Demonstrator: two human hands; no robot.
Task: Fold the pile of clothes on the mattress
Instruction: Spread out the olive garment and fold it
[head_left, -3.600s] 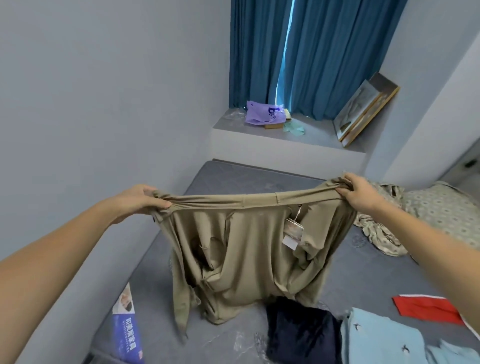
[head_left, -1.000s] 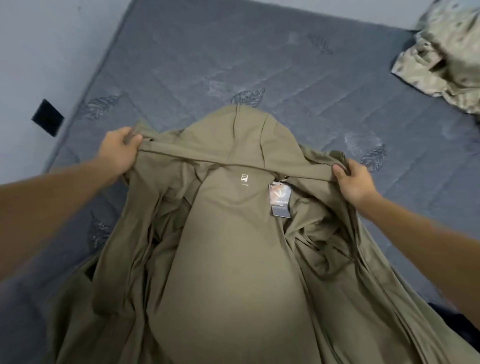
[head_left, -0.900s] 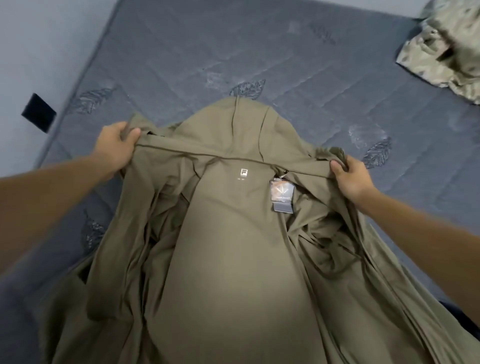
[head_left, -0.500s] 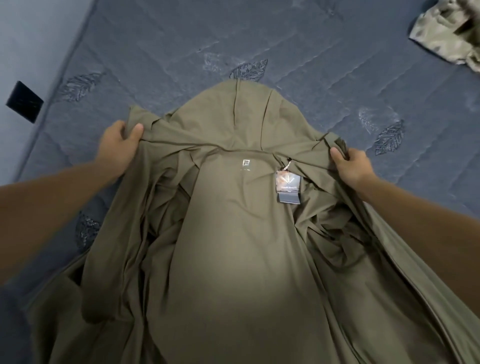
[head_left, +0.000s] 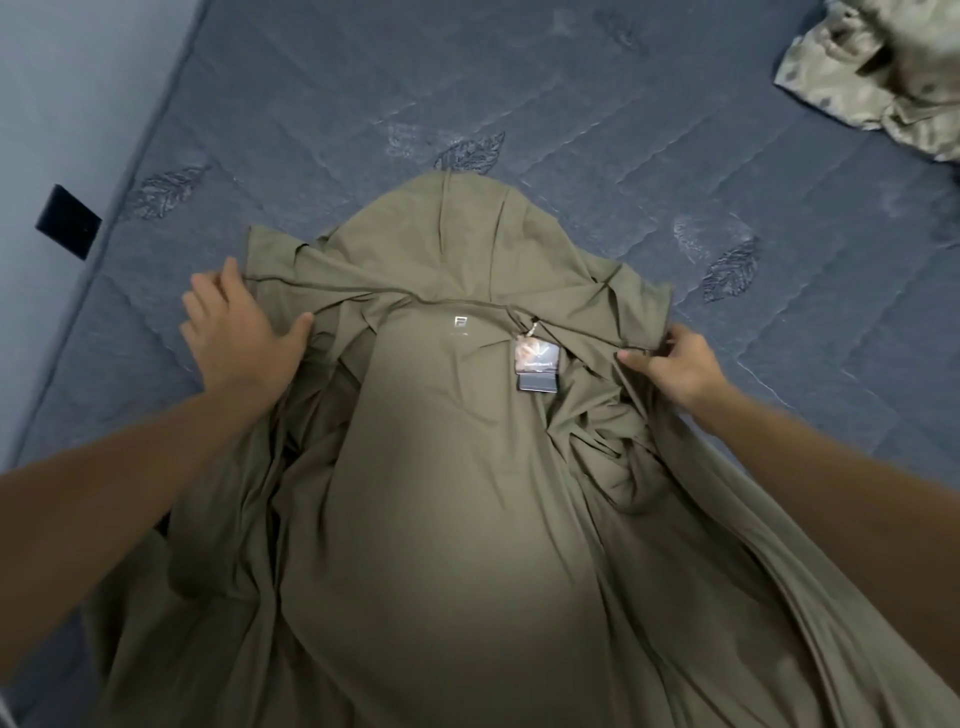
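1. Olive hooded jacket lies spread open on the blue-grey quilted mattress, lining side up; hood points away from the person and lies flat; lower part runs out past the bottom edge of the view.
2. Left hand rests flat, fingers straight and spread; palm over the jacket's left shoulder edge, fingertips reaching onto bare mattress; it grips nothing.
3. Right hand pinches the jacket's right front edge near the collar seam; thumb on top, fingers curled under the cloth.
4. Hang tag lies on the lining just below the collar, right of a small pale logo print.
5. Jacket's right side is bunched in deep folds between tag and right forearm; left side ripples in long creases under the left forearm.
6. Edges: mattress's left edge runs diagonally along the pale wall; a dark wall plate sits just beside that edge.
7. Open room: a wide band of bare mattress beyond the hood, and more to the right of the right hand; only a narrow strip on the left between jacket and wall.
8. Patterned beige cloth lies crumpled at the far right corner, well apart from the jacket.
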